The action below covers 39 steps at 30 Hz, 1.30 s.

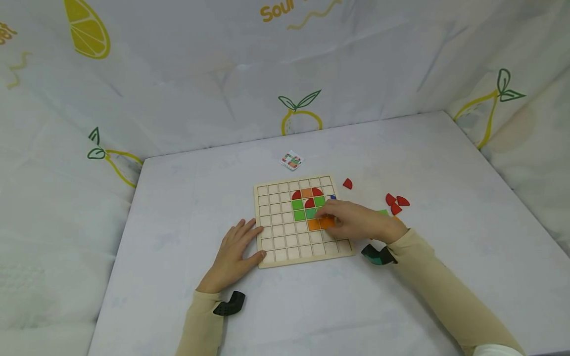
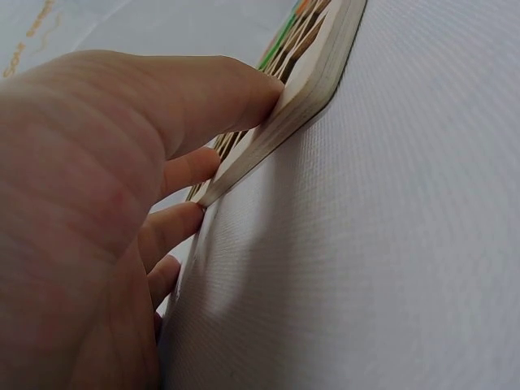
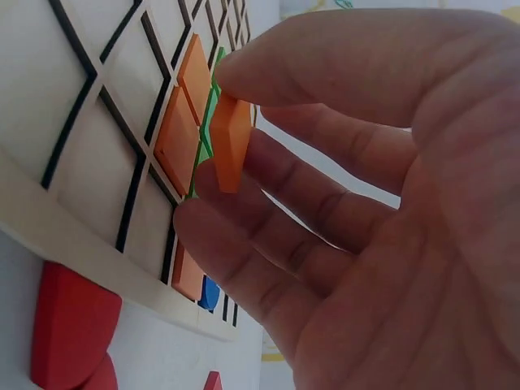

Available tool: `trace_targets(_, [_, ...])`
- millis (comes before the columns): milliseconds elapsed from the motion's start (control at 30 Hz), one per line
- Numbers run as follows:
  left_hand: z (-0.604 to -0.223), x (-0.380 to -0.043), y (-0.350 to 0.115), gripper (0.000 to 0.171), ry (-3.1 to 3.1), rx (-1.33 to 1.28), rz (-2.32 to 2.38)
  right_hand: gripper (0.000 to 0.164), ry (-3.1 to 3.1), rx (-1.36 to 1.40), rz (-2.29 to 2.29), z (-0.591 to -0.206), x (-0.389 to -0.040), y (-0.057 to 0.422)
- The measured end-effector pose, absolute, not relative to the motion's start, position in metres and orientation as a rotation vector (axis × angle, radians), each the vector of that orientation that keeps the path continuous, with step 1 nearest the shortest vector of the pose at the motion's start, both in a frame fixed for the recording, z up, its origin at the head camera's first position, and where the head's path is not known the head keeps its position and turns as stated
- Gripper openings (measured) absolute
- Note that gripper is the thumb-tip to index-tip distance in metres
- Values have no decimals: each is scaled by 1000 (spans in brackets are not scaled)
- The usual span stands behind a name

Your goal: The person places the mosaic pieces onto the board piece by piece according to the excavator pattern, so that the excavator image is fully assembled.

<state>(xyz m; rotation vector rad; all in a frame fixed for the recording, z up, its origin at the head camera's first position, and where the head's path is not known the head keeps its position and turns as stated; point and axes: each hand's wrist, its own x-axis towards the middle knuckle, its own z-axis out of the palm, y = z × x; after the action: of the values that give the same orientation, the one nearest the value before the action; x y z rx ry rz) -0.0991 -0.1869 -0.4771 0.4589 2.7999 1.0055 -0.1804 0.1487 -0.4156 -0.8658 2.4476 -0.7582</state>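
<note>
A pale wooden grid board (image 1: pixel 278 242) lies on the table with green square tiles (image 1: pixel 298 215), red quarter-round tiles (image 1: pixel 316 192) and orange square tiles (image 1: pixel 313 225) in its cells. My left hand (image 1: pixel 232 259) rests at the board's left edge, its fingers fairly straight; in the left wrist view the thumb (image 2: pixel 236 93) touches the rim. Over the right part of the grid, my right hand (image 1: pixel 358 220) pinches an orange square tile (image 3: pixel 231 145) between thumb and fingers. That tile is tilted, above the orange tiles in the cells. A blue tile (image 3: pixel 210 294) shows near the board's right edge.
Behind the board lies a small pattern card (image 1: pixel 291 160). One red quarter-round piece (image 1: pixel 348 184) sits off its right corner. Further right are several red pieces (image 1: pixel 403 201) and a green piece (image 1: pixel 383 212), partly hidden by my right hand. Printed fabric walls (image 1: pixel 200 99) border the table.
</note>
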Motion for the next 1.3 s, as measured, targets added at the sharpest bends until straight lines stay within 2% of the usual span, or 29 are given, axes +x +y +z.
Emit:
trace_targets(833, [-478, -99, -187, 63, 2799, 458, 1012, 40, 2466, -895, -571, -419, -170, 138])
trace_targets(1000, [-478, -99, -187, 63, 2795, 450, 1019, 36, 2482, -935, -570, -421, -170, 139])
trace_targets(1300, [-478, -100, -186, 63, 2803, 456, 1026, 13, 2559, -1007, -528, -423, -168, 138])
